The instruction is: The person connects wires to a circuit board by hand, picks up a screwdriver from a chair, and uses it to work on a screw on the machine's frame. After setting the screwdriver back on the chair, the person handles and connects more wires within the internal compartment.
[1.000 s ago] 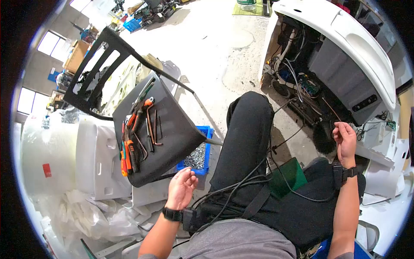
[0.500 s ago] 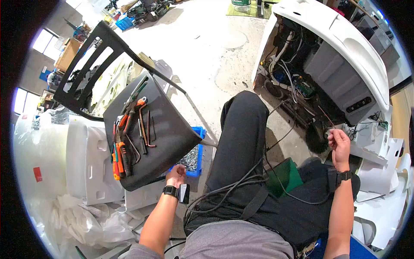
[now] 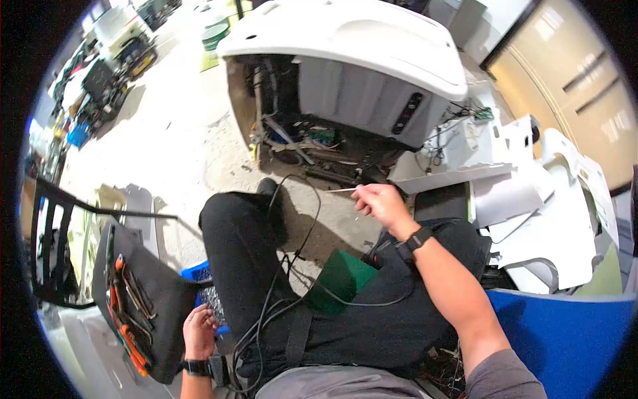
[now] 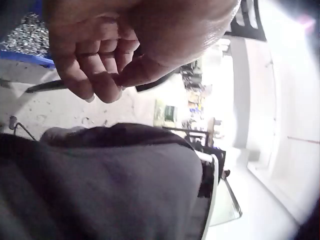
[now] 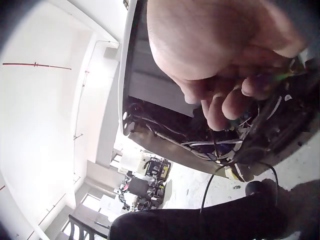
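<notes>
My right hand (image 3: 380, 205) pinches a thin rod (image 3: 343, 191) between thumb and fingers, its tip pointing left, in front of the white-topped machine (image 3: 359, 33). The rod also shows below the curled fingers in the right wrist view. Beside the blue bin (image 3: 223, 328) of small metal pieces (image 3: 211, 300) is my left hand (image 3: 199, 330), fingers curled. In the left wrist view its thumb meets the index finger; whether something tiny lies between them I cannot tell.
Pliers and other hand tools (image 3: 126, 312) lie on a black chair seat (image 3: 163, 292) at left. A dark cable (image 3: 312, 229) loops over my legs (image 3: 232, 233). White panels (image 3: 545, 233) and a blue surface (image 3: 565, 332) are at right.
The head view has turned rightward, so the machine appears further left. My left hand has drawn back slightly from the bin. The right hand still pinches the rod, which now points left.
</notes>
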The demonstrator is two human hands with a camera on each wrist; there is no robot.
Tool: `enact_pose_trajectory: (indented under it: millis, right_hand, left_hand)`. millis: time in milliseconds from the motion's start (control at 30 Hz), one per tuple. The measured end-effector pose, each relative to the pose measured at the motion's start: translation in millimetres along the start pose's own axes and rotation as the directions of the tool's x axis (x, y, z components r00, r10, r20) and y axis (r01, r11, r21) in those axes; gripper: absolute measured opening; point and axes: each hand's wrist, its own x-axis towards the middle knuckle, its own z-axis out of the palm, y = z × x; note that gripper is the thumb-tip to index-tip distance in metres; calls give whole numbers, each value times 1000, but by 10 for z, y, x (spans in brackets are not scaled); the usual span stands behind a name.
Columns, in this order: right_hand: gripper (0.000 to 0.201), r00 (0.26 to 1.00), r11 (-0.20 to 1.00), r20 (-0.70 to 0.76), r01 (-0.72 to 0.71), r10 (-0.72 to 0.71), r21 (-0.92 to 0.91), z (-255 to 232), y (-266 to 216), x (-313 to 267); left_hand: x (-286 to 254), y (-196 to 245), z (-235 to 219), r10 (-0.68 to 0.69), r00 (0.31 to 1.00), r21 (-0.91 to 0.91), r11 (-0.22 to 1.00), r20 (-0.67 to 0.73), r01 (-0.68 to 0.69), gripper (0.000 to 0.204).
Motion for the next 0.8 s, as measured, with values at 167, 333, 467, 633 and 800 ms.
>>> enact_pose_trajectory:
  millis: [167,333,467,633,800]
  right_hand:
    - [29,999,999,-39,14,-16,-47,-75,106,-48]
    - [29,994,996,-66,-87,86,-10,-188,149,-82]
    - [29,990,992,-80,-109,114,63,-262,187,-116]
    - [29,980,979,-77,-172,181,110,-305,151,-156]
    - [28,969,974,-188,-124,160,192,-204,54,-7]
  left_hand:
    - [-157,592,545,223,957,124,961,186,-248,13]
    - [-85,1207,1357,325,837,256,848,440,-464,15]
    - [-71,1550,2234,266,728,341,748,631,-569,18]
    - [217,1503,3175,151,551,292,717,821,-633,19]
    - [814,648,3766,53,573,458,543,818,-703,23]
